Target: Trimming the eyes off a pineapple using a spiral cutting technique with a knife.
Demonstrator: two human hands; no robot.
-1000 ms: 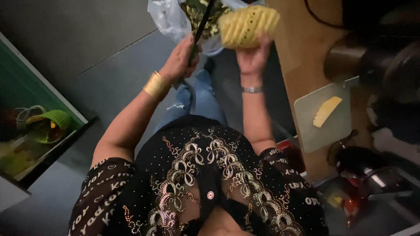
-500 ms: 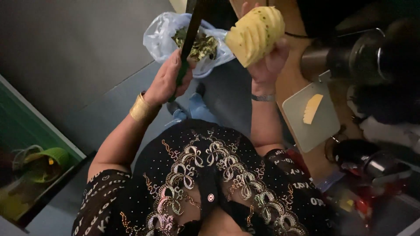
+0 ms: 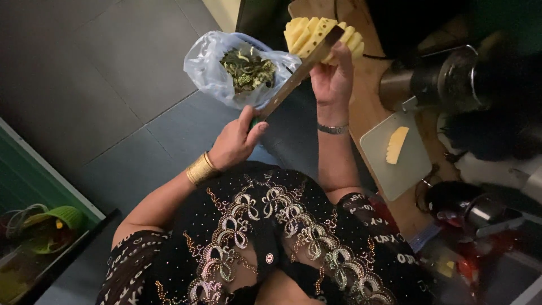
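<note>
grey cutting board [image 3: 403, 169], green basket [image 3: 56, 217], metal pot [image 3: 429, 82]

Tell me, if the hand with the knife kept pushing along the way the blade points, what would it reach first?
Most likely the peeled pineapple. The left hand grips the knife, whose blade already lies across the fruit held up by the right hand. The plastic bag of peelings sits beside that line; depth is unclear.

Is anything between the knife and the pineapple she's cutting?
No, nothing visible. The left hand holds the knife, and its blade already lies against the peeled pineapple held up by the right hand. The plastic bag of peelings sits off to the side.
</note>
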